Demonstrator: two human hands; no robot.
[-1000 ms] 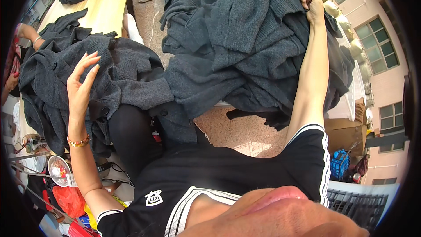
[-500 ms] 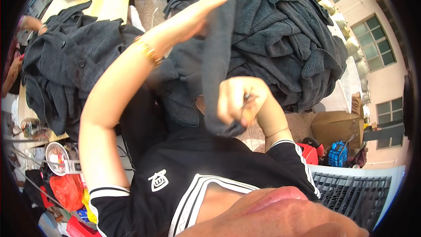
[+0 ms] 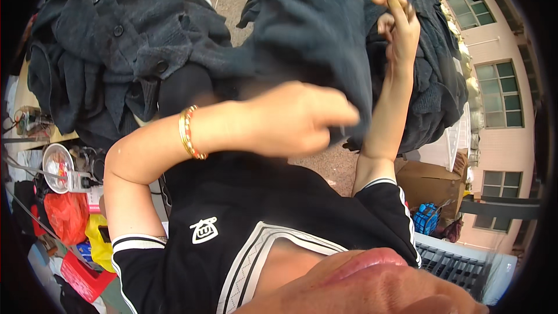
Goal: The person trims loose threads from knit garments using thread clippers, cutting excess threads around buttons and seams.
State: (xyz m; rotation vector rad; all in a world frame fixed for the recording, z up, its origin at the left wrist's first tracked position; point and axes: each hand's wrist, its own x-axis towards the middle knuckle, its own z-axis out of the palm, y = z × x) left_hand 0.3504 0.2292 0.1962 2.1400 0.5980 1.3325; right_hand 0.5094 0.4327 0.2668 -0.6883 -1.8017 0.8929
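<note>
A dark grey knit garment hangs in front of me, blurred by motion. At its lower right edge my left hand, with a gold bracelet at the wrist, is closed on the cloth; the hand is smeared. My right hand is raised to the right of the garment, before the big garment pile. Its fingers are bent and drawn together; a small dark bit shows by them, too small to name. To the left lies a dark grey buttoned cardigan on a heap of like cloth.
A pile of dark grey knitwear rises at the right. A cardboard box and a blue bag stand on the floor at right. At lower left are a white round bowl-like thing, a red plastic bag and a yellow bag.
My left hand has come down and right, from open along the cloth to closed at its edge. My right hand has risen away from the cloth. The garment has swung out wider.
</note>
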